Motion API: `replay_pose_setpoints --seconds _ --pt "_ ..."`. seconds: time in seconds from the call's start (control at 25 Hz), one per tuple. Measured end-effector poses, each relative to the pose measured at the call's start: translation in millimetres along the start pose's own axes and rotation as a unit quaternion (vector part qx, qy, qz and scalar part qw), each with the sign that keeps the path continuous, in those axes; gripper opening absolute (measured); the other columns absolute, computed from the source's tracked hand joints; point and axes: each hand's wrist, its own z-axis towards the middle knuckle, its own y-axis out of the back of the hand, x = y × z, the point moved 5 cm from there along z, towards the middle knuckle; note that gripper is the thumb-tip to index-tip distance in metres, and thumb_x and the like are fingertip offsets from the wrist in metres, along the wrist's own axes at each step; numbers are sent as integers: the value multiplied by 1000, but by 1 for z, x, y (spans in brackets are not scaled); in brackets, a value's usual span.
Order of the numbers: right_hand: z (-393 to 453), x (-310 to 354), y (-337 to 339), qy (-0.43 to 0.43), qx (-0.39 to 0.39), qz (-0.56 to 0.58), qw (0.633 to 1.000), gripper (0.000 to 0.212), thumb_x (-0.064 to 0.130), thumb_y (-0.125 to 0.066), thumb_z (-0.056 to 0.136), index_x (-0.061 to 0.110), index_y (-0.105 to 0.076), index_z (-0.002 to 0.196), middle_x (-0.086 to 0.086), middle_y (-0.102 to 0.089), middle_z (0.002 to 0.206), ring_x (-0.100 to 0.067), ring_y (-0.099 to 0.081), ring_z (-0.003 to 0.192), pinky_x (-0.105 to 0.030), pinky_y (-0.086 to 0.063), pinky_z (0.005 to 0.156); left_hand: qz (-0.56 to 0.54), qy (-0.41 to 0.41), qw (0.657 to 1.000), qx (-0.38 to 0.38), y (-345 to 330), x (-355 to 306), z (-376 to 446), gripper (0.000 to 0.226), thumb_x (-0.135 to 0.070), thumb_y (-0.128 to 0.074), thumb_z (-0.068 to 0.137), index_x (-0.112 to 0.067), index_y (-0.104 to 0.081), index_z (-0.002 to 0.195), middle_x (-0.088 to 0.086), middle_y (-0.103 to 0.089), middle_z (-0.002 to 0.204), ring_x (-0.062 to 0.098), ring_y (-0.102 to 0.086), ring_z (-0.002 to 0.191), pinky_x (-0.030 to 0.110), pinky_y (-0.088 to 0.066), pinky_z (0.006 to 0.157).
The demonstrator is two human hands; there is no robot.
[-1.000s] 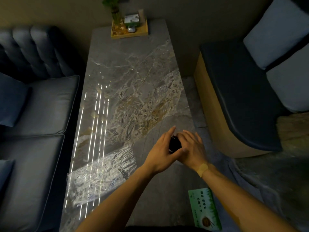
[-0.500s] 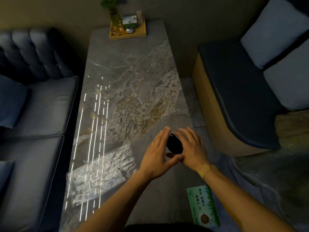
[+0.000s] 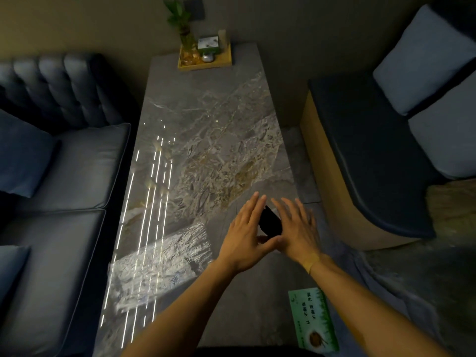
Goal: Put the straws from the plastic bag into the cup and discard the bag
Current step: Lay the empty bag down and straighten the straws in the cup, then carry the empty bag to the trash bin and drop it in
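Straws' plastic bag (image 3: pixel 159 261) lies flat on the marble worktop (image 3: pixel 206 140), near edge on the person's left, crinkled and shiny, angled diagonally; contents too glary to make out, so individual straws cannot be told. Cup (image 3: pixel 270 222) is a dark object between both hands, right-centre of the worktop, tilted; only its dark side shows and whether it is upright or empty cannot be told. Left hand (image 3: pixel 244 238) has fingers stretched straight and together, palm facing the cup, thumb reaching under it toward the other hand. Right hand (image 3: pixel 298 228) likewise spread flat, fingers extended and fanned, palm against the cup's other side. Neither hand curls around it; the cup sits pressed or cradled between two open palms, thumbs nearly meeting below. Tan band (image 3: pixel 313 261) on the right wrist. Bag is well apart from the hands, to their left. Green printed packet (image 3: pixel 313 320) rests at the near right corner of the worktop, below the right forearm. Far end carries a yellow tray (image 3: pixel 224 61) with a small plant (image 3: pixel 180 27) and a small box. Dark sofa (image 3: pixel 51 176) runs along the left, a bench with grey cushions (image 3: pixel 386 150) along the right.
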Motion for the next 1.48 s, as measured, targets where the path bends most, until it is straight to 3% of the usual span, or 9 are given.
replay_pose_setpoints --seconds 0.08,0.2,0.32,0.52,0.76,0.88,1.2,1.36,1.48 --pt "-10 -6 0 2 -5 34 999 118 89 -44 53 41 5 148 2 -7 162 -26 1 149 -60 -15 116 -68 44 996 -31 2 13 -15 94 -79 -51 77 -55 7 146 -29 1 158 -7 -2 145 24 -14 114" --pt "-35 -27 -1 -10 -19 101 995 126 88 -56 48 47 13 144 3 -7 161 -26 -4 147 -56 -21 116 -110 115 986 -43 -4 42 -47 85 -77 -54 76 -58 -7 144 -21 -19 158 -1 -25 139 28 -27 109" --pt "-70 -53 -12 -65 -52 141 987 112 85 -51 59 33 -12 150 -3 -21 158 -26 -21 143 -49 -30 113 -132 179 975 -16 -12 73 -81 80 -80 -52 73 -54 -22 142 -12 -34 154 1 -39 129 29 -36 102" --pt "-106 -64 -50 -105 26 68 992 58 56 -53 87 22 -50 134 -4 -42 147 -26 -36 134 -39 -34 109 -76 198 976 58 -7 111 -125 70 -75 -51 75 -44 -40 137 -7 -45 146 8 -46 127 32 -41 104" --pt "-97 -2 -60 1 113 -60 992 39 51 -45 93 29 -57 124 7 -58 129 -17 -50 120 -33 -42 97 38 193 970 143 31 165 -167 59 -64 -58 79 -37 -53 131 -6 -53 138 14 -53 123 31 -43 101" --pt "-88 40 -69 36 131 -84 987 39 51 -44 93 29 -57 123 6 -60 127 -18 -52 118 -34 -43 96 73 183 968 153 59 192 -187 55 -60 -60 81 -35 -55 130 -6 -54 138 15 -52 125 29 -42 101" --pt "-50 134 -107 82 119 -167 975 53 66 -47 82 33 -57 121 7 -63 122 -18 -57 115 -36 -45 93 195 202 947 159 150 283 -211 62 -67 -55 80 -37 -50 134 -5 -51 141 22 -49 128 40 -44 99" --pt "-33 150 -123 19 152 -189 970 74 70 -47 80 28 -40 140 0 -53 138 -25 -52 124 -41 -43 101 189 241 937 167 172 326 -200 76 -71 -57 76 -34 -42 140 1 -48 141 26 -47 128 45 -47 98" --pt "-26 149 -137 -57 207 -125 969 87 70 -52 79 21 -30 147 -6 -46 147 -28 -48 130 -44 -41 106 160 266 934 175 170 345 -188 87 -73 -62 71 -33 -36 144 3 -43 145 28 -43 132 50 -43 103"
